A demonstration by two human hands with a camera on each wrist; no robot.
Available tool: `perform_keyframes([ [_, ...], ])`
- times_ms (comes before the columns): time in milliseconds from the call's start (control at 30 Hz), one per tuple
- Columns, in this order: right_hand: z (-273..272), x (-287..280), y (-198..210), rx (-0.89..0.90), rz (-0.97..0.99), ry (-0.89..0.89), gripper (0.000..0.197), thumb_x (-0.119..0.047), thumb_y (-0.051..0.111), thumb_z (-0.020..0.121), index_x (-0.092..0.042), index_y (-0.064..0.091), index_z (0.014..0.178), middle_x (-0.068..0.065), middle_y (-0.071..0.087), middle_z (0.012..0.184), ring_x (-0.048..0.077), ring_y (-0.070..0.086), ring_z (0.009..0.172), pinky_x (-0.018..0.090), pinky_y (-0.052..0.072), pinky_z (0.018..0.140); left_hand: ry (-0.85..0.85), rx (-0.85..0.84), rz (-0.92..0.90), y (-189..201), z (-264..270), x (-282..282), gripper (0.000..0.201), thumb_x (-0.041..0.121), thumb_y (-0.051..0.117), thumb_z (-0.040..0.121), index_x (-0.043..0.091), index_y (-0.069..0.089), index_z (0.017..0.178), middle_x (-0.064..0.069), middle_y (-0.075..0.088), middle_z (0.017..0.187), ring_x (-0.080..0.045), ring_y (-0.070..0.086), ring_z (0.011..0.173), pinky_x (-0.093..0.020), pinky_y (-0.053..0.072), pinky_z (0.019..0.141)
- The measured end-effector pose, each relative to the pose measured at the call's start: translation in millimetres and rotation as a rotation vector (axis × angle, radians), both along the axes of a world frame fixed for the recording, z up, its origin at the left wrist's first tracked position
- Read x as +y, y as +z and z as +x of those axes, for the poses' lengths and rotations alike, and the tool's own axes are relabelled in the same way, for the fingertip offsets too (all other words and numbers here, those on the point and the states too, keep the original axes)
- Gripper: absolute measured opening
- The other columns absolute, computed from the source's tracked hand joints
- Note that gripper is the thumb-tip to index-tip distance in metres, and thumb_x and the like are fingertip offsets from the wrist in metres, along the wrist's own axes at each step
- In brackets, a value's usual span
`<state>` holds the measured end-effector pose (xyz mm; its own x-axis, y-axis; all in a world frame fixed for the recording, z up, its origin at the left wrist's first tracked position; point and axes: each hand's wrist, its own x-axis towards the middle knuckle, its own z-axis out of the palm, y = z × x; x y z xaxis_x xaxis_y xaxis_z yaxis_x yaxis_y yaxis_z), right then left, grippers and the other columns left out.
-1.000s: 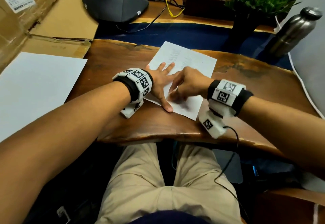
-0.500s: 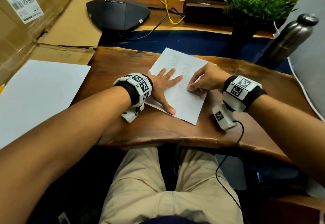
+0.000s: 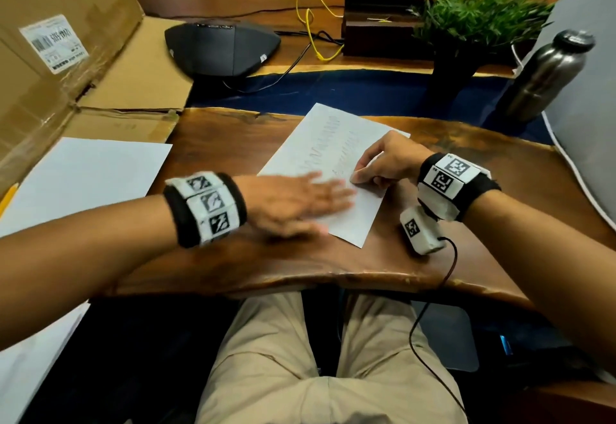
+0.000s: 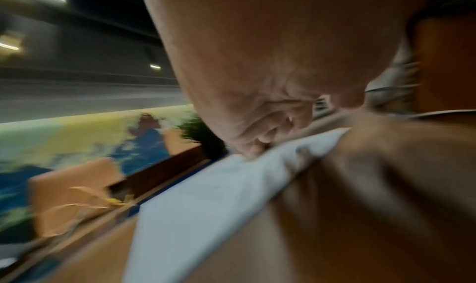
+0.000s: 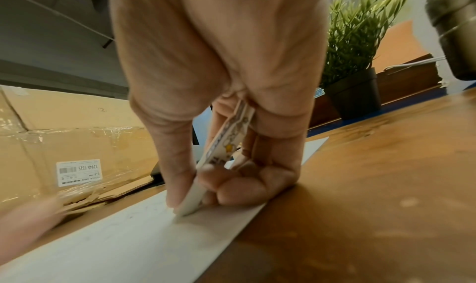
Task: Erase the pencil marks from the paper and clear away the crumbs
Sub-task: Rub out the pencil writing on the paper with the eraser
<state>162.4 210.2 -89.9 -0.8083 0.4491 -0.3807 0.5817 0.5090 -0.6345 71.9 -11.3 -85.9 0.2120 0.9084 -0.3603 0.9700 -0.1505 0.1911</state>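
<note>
**Eraser at paper, both hands on the sheet**

Head view. Paper (image 3: 336,170): one white sheet lying flat on the wooden desk (image 3: 233,143), under both hands. Faint pencil marks (image 3: 325,147) run in rows beyond the fingertips. Left hand (image 3: 293,203): fingers straight and spread, palm down on the near left part of the sheet, blurred. Right hand (image 3: 386,163): fingers curled, tips on the sheet just right of the left hand's fingertips; what they pinch is hidden here. Beyond the right hand: a potted plant (image 3: 473,20) and a steel bottle (image 3: 546,77). Beyond the left hand: a dark conference phone (image 3: 220,47) and a cardboard box (image 3: 60,40). Left of the left hand: a second white sheet (image 3: 86,177).

Left wrist view. Heavily blurred. Left hand (image 4: 270,63) fills the upper frame, its fingertips at the paper (image 4: 206,202). Whether the palm presses down cannot be told here.

Right wrist view. Right hand (image 5: 226,96) grips a white eraser (image 5: 193,195) in a printed sleeve, pinched between thumb and forefinger, the other fingers curled beneath. The eraser stands tilted, its bare lower corner touching the paper (image 5: 123,236). The curled fingers rest at the sheet's right edge. Crumbs are too small to make out. Cardboard box (image 5: 72,145) lies left of the hand, potted plant (image 5: 358,49) to its right.
</note>
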Motion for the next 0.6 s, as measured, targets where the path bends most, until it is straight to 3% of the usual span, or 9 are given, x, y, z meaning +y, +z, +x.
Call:
perform_keyframes([
  [67, 0, 1, 0, -0.010, -0.009, 0.004, 0.019, -0.018, 0.092, 0.070, -0.009, 0.081, 0.082, 0.001, 0.067, 0.059, 0.015, 0.059, 0.056, 0.027, 0.054, 0.059, -0.120, -0.073, -0.110, -9, 19, -16, 0.067, 0.054, 0.027, 0.103, 0.028, 0.001, 0.159, 0.010, -0.010, 0.166, -0.005, -0.016, 0.150, -0.035, -0.012, 0.121],
  [133, -1, 1, 0, -0.013, -0.016, 0.006, 0.019, -0.017, 0.092, 0.070, -0.009, 0.081, 0.082, 0.005, 0.068, 0.065, 0.018, 0.059, 0.060, 0.028, 0.055, 0.061, -0.096, -0.083, -0.150, -18, 16, -18, 0.069, 0.056, 0.027, 0.102, 0.030, -0.005, 0.158, 0.011, -0.016, 0.165, -0.004, -0.021, 0.148, -0.036, -0.014, 0.120],
  [300, 2, -2, 1, -0.019, 0.018, 0.004, 0.018, -0.019, 0.091, 0.071, -0.011, 0.081, 0.084, 0.006, 0.071, 0.072, 0.015, 0.060, 0.060, 0.023, 0.052, 0.053, 0.291, -0.026, -0.184, -15, -37, 21, 0.083, 0.066, 0.026, 0.096, 0.027, -0.019, 0.155, 0.007, -0.026, 0.162, -0.007, -0.023, 0.147, -0.044, -0.008, 0.123],
  [467, 6, -7, 2, -0.029, 0.045, 0.029, 0.015, -0.016, 0.090, 0.073, -0.011, 0.081, 0.084, 0.004, 0.071, 0.071, 0.013, 0.060, 0.057, 0.023, 0.052, 0.052, 0.507, -0.077, -0.130, -8, -56, 54, 0.126, 0.079, 0.063, 0.070, 0.032, -0.019, 0.155, 0.009, -0.026, 0.162, -0.013, -0.022, 0.149, -0.045, -0.009, 0.122],
  [600, 3, -17, 9, -0.061, 0.015, 0.168, 0.013, -0.012, 0.089, 0.074, -0.012, 0.082, 0.085, 0.006, 0.076, 0.079, 0.017, 0.070, 0.067, 0.027, 0.062, 0.065, 0.505, 0.010, -0.194, -20, -51, 61, 0.141, 0.081, 0.072, 0.055, 0.037, -0.019, 0.154, 0.007, -0.031, 0.160, -0.018, -0.029, 0.147, -0.052, -0.016, 0.119],
])
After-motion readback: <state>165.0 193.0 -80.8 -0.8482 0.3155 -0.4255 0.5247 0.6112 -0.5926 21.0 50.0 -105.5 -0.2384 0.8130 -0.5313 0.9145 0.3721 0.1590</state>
